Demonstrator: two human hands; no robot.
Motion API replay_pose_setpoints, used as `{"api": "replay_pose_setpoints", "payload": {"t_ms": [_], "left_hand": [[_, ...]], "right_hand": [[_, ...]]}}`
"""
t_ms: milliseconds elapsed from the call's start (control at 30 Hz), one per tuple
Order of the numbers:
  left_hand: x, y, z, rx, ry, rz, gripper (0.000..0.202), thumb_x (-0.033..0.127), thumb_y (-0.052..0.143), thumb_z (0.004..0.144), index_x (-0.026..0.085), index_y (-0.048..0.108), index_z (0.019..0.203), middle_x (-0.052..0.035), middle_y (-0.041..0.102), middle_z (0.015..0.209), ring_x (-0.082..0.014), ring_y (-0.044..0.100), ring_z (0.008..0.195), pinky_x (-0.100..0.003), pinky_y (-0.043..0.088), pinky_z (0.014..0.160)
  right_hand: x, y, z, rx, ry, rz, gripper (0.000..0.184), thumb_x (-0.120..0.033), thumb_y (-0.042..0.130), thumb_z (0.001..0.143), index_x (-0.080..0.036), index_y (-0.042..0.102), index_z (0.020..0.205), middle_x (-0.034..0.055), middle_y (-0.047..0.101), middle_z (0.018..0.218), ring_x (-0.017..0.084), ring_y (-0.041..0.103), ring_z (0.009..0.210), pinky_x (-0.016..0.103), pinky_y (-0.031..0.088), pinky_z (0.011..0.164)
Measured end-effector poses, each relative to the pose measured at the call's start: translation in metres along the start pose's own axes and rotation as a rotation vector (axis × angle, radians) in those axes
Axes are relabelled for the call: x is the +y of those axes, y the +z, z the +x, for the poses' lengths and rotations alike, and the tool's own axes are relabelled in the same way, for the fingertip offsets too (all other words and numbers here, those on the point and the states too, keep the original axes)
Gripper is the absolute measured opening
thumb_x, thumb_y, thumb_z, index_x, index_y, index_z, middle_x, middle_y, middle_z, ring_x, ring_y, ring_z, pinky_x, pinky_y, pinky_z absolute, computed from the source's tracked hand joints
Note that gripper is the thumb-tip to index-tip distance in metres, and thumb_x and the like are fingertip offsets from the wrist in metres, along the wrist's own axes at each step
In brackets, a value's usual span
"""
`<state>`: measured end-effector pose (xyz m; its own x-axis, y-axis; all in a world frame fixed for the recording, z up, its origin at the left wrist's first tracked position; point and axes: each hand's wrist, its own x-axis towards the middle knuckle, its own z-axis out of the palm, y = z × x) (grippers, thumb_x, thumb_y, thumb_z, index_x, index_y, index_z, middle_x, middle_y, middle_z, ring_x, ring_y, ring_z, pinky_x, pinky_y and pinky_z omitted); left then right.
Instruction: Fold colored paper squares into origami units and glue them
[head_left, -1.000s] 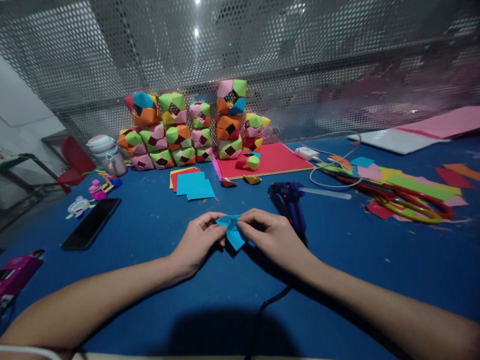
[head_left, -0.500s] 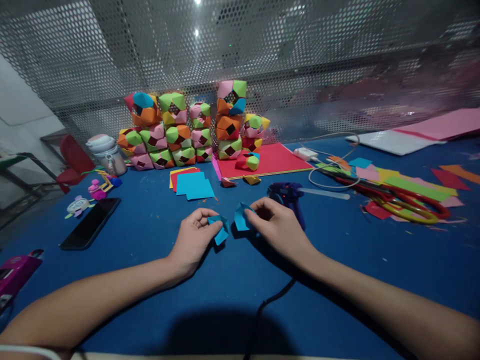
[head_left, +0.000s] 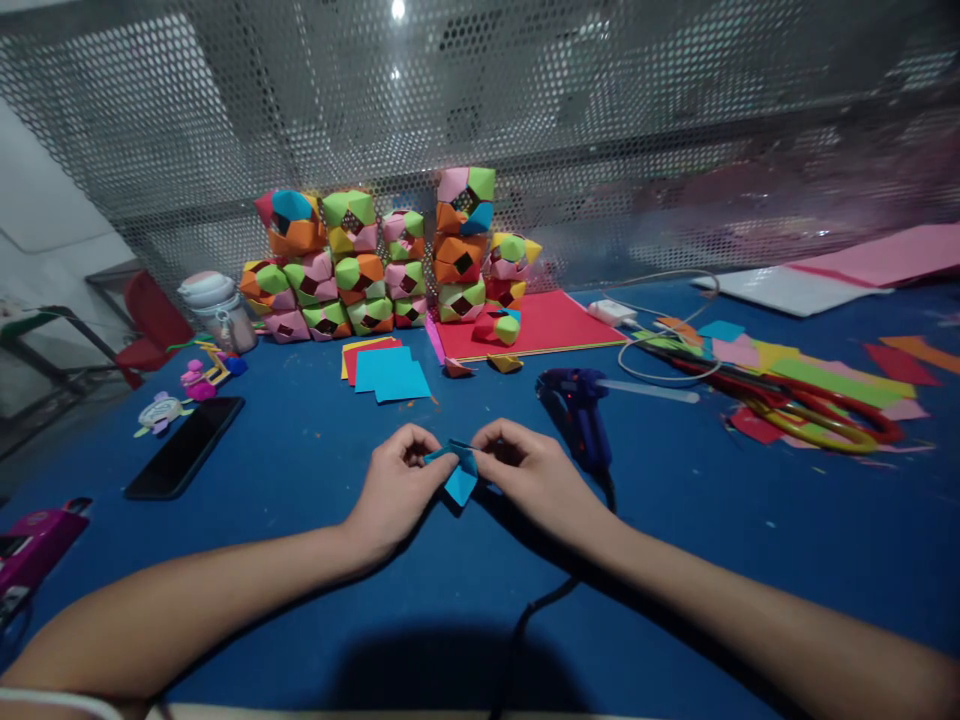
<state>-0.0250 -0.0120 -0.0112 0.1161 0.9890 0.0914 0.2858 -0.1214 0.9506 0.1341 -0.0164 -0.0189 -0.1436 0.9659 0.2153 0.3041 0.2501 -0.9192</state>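
Low over the blue table, my left hand pinches a folded blue paper piece between thumb and fingers. My right hand is closed on blue folded paper at the upper right edge of the same spot. The two blue pieces meet between my fingertips, and where one ends and the other begins is hidden by my fingers. A dark blue glue gun with a clear glue stick lies just beyond my right hand. Ahead of my left hand are blue paper squares over red and yellow ones.
Stacked folded-paper balls stand at the back by the perforated metal screen. Red sheets lie beside them. Scissors and paper scraps are to the right, a phone to the left. The glue gun's black cord runs toward me.
My right hand has moved left, bringing its blue paper piece against the one in my left hand. Before, the pieces were apart. The glue gun has stayed in place.
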Motion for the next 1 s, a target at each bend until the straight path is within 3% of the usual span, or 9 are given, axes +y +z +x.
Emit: {"api": "replay_pose_setpoints", "payload": {"t_ms": [100,200,300,400,567,833,1000], "left_hand": [[-0.0003,0.0004,0.0016,0.046,0.026,-0.021,0.016,0.024,0.064,0.069,0.016,0.052,0.075,0.0030,0.052,0.071,-0.0088,0.048,0.064,-0.020,0.039,0.060],[-0.0002,0.0011,0.0019,-0.005,0.014,-0.099,0.019,0.024,0.063,0.070,0.016,0.057,0.086,-0.0003,0.058,0.082,-0.0109,0.053,0.072,-0.022,0.042,0.066],[-0.0009,0.0009,0.0023,-0.071,-0.008,-0.129,0.016,0.028,0.060,0.074,0.015,0.061,0.083,0.0005,0.060,0.075,-0.0105,0.052,0.066,-0.022,0.042,0.063],[-0.0008,0.0006,0.0030,-0.041,-0.031,-0.140,0.015,0.029,0.060,0.074,0.015,0.061,0.078,0.0023,0.057,0.067,-0.0094,0.051,0.059,-0.022,0.042,0.058],[0.0014,0.0012,0.0022,-0.063,-0.051,-0.160,0.011,0.026,0.060,0.074,0.016,0.059,0.076,0.0041,0.056,0.062,-0.0082,0.050,0.052,-0.020,0.042,0.052],[-0.0007,0.0004,-0.0029,-0.070,0.097,0.040,0.008,0.023,0.057,0.075,0.016,0.060,0.076,0.0029,0.057,0.065,-0.0086,0.050,0.056,-0.019,0.041,0.052],[0.0008,0.0012,-0.0066,-0.052,0.203,0.155,0.007,0.021,0.055,0.076,0.016,0.061,0.076,0.0026,0.058,0.069,-0.0082,0.049,0.061,-0.018,0.039,0.057]], "right_hand": [[0.0009,0.0004,0.0009,-0.017,0.027,0.056,0.017,-0.034,0.055,0.078,-0.017,0.057,0.074,-0.0033,0.051,0.062,0.010,0.046,0.057,0.023,0.037,0.052],[-0.0007,0.0011,-0.0001,-0.031,0.058,0.104,0.020,-0.037,0.054,0.079,-0.017,0.058,0.079,-0.0031,0.051,0.063,0.010,0.046,0.057,0.023,0.037,0.052],[-0.0045,0.0013,-0.0018,-0.075,0.099,0.186,0.021,-0.037,0.054,0.079,-0.017,0.059,0.080,-0.0025,0.053,0.066,0.010,0.049,0.059,0.023,0.040,0.055],[-0.0070,0.0006,-0.0025,-0.090,0.124,0.253,0.020,-0.037,0.054,0.080,-0.017,0.058,0.081,-0.0025,0.053,0.067,0.011,0.052,0.062,0.024,0.044,0.059],[-0.0061,0.0004,-0.0038,-0.051,0.054,0.104,0.019,-0.036,0.054,0.080,-0.017,0.057,0.081,-0.0021,0.053,0.066,0.011,0.049,0.062,0.024,0.040,0.057],[-0.0050,0.0064,-0.0076,-0.038,0.015,-0.001,0.011,-0.027,0.054,0.077,-0.017,0.057,0.075,-0.0042,0.048,0.059,0.010,0.043,0.055,0.022,0.036,0.052],[-0.0034,0.0066,-0.0086,0.005,0.005,-0.043,0.016,-0.027,0.052,0.076,-0.017,0.054,0.064,-0.0039,0.047,0.055,0.010,0.040,0.052,0.022,0.033,0.049]]}}
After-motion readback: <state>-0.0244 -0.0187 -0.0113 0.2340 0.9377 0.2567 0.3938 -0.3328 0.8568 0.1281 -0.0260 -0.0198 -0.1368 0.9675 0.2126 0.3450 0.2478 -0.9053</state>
